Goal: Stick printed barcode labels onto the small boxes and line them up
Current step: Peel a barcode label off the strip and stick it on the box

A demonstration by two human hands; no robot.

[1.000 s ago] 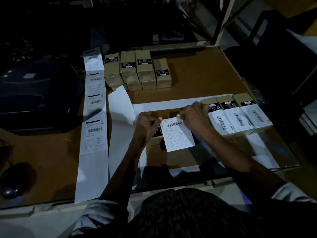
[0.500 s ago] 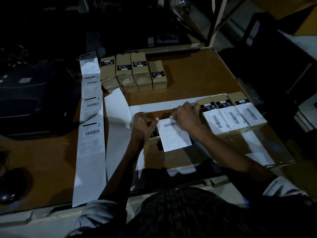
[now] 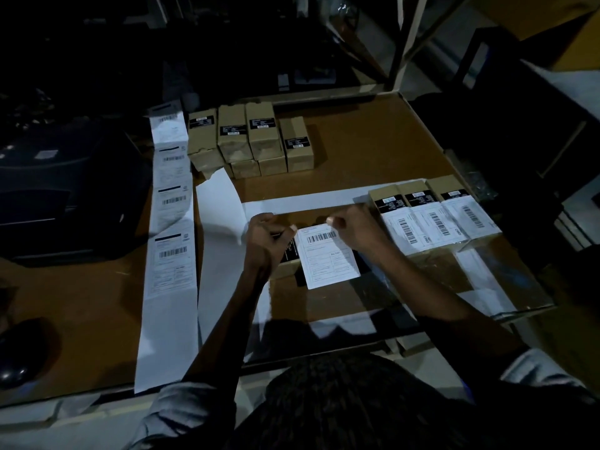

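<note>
Both hands pinch label (image 3: 329,254) top corners — left hand (image 3: 266,235), right hand (image 3: 352,227); long axis toward frame bottom, box (image 3: 289,269) beneath.

Beyond the left hand (image 3: 264,237) and right hand (image 3: 352,230), open table (image 3: 367,147) runs to the far edge. Far-left of them, a cluster of unlabelled boxes (image 3: 250,138) blocks the way. Just right of the right hand, 3 labelled boxes (image 3: 435,219) stand touching in a row. Left of the left hand lie the label strip (image 3: 170,241) and a printer (image 3: 61,190).
</note>
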